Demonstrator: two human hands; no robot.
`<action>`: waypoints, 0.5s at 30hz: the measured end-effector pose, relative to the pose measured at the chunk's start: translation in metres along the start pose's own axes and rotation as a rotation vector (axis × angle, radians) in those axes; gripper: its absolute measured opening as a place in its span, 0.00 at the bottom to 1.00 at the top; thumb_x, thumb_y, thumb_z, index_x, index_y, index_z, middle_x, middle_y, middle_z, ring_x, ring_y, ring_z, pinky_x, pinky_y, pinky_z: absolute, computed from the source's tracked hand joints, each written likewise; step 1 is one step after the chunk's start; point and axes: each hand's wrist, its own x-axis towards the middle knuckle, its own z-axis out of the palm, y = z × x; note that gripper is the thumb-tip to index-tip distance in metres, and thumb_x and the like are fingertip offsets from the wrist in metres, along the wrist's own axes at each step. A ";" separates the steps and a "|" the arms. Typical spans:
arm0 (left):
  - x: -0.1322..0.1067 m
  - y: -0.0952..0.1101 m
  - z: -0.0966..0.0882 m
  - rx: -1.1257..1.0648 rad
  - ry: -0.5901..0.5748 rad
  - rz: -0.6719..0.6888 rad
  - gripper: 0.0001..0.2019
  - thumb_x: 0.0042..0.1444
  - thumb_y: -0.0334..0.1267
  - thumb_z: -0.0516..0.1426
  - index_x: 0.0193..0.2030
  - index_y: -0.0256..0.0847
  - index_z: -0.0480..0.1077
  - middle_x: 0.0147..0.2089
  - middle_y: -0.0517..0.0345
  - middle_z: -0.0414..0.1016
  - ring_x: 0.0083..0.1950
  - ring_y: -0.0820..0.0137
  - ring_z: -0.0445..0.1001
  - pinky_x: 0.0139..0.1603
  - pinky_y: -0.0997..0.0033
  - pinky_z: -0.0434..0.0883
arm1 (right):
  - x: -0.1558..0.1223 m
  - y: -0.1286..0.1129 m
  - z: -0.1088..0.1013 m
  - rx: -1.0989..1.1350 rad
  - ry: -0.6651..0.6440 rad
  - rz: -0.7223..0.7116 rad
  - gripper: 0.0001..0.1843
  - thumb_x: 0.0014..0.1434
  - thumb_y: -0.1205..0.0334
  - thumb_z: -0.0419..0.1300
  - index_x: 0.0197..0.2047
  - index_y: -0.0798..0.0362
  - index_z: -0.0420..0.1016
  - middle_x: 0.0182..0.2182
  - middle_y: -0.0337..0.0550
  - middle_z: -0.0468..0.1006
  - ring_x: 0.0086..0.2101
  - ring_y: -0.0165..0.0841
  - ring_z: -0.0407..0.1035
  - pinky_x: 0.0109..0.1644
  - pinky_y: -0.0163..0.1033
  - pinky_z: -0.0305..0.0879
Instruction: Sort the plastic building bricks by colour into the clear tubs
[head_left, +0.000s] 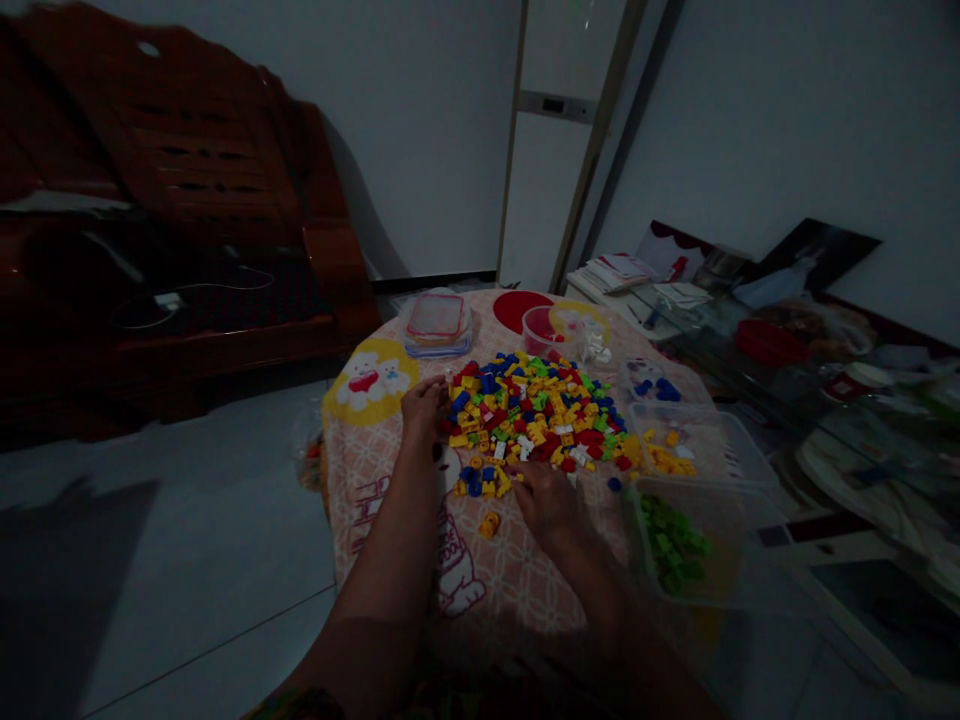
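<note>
The left grip (424, 405) rests open, brick pile (536, 410) immediately to its right; the right grip (546, 500) closure is indeterminate; each piece appears light, rigid, slick: pinch opposite side faces.

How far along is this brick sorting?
Early. Done: the clear plastic box of green bricks, the clear box of yellow bricks and the clear box of blue bricks each hold some. In hand: left hand and right hand touch the pile of mixed coloured plastic bricks. Left: most of it.
</note>
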 end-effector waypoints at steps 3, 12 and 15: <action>0.002 -0.002 -0.001 -0.008 -0.003 0.002 0.12 0.43 0.34 0.63 0.37 0.37 0.76 0.33 0.55 0.78 0.32 0.74 0.76 0.37 0.73 0.75 | 0.006 -0.012 0.012 0.020 -0.025 -0.088 0.17 0.69 0.66 0.55 0.58 0.50 0.77 0.52 0.47 0.82 0.51 0.35 0.75 0.54 0.35 0.65; 0.003 -0.002 -0.001 -0.031 0.001 -0.013 0.12 0.43 0.32 0.60 0.37 0.36 0.77 0.32 0.56 0.79 0.34 0.71 0.78 0.40 0.71 0.77 | 0.039 -0.028 0.022 -0.248 -0.197 -0.128 0.14 0.71 0.65 0.51 0.48 0.55 0.78 0.44 0.52 0.83 0.46 0.41 0.78 0.46 0.39 0.67; 0.003 -0.002 -0.002 -0.038 0.000 -0.016 0.13 0.42 0.32 0.60 0.37 0.37 0.78 0.33 0.55 0.79 0.35 0.71 0.78 0.41 0.70 0.77 | 0.043 -0.029 0.021 -0.294 -0.210 -0.132 0.14 0.70 0.66 0.51 0.48 0.56 0.78 0.46 0.55 0.82 0.49 0.42 0.77 0.47 0.40 0.67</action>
